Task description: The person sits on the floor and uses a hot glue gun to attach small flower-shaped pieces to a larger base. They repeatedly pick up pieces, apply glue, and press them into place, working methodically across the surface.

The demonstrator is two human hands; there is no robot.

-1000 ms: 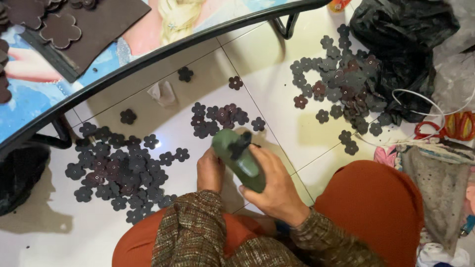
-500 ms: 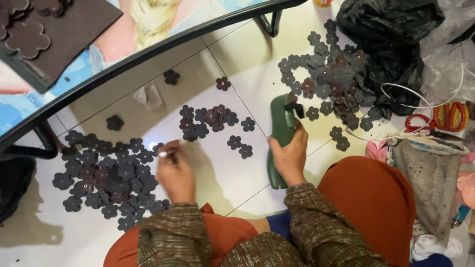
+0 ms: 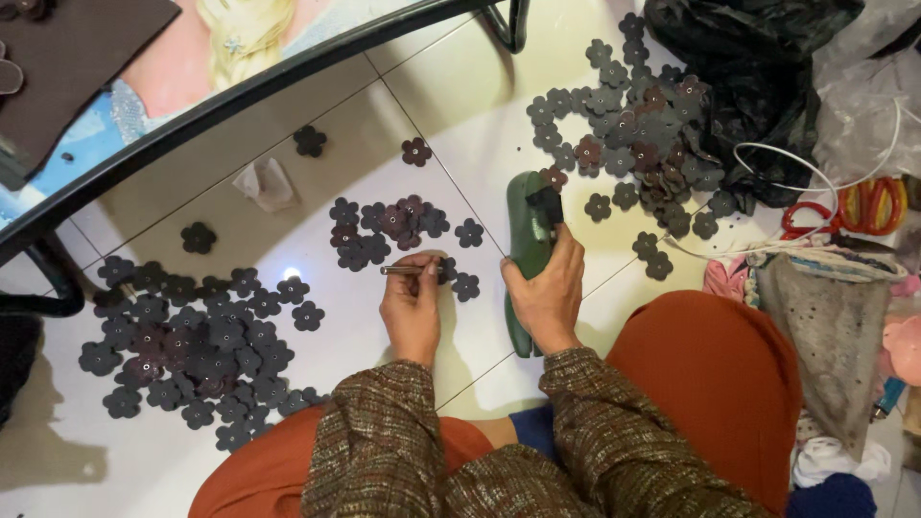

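Note:
My left hand (image 3: pixel 413 307) holds a thin metal rod (image 3: pixel 408 270) level, its tip touching a dark flower cutout (image 3: pixel 447 270) on the white tile floor. My right hand (image 3: pixel 549 293) grips a green glue gun (image 3: pixel 527 240) that stands with its nozzle pointing away from me. A small cluster of dark flower cutouts (image 3: pixel 389 228) lies just beyond my left hand. A larger heap of flowers (image 3: pixel 187 341) spreads at the left, and another heap of flowers (image 3: pixel 633 134) lies at the upper right.
A low table with a black curved metal edge (image 3: pixel 240 91) and a picture top crosses the upper left. A black plastic bag (image 3: pixel 758 67), white cable (image 3: pixel 767 153), red scissors (image 3: pixel 844 206) and a grey cloth (image 3: pixel 825 326) sit at the right. A crumpled paper scrap (image 3: pixel 267 182) lies under the table.
My left hand moved right from the left heap toward the middle cluster, with the rod in it. My right hand set the glue gun farther right, then stayed near there.

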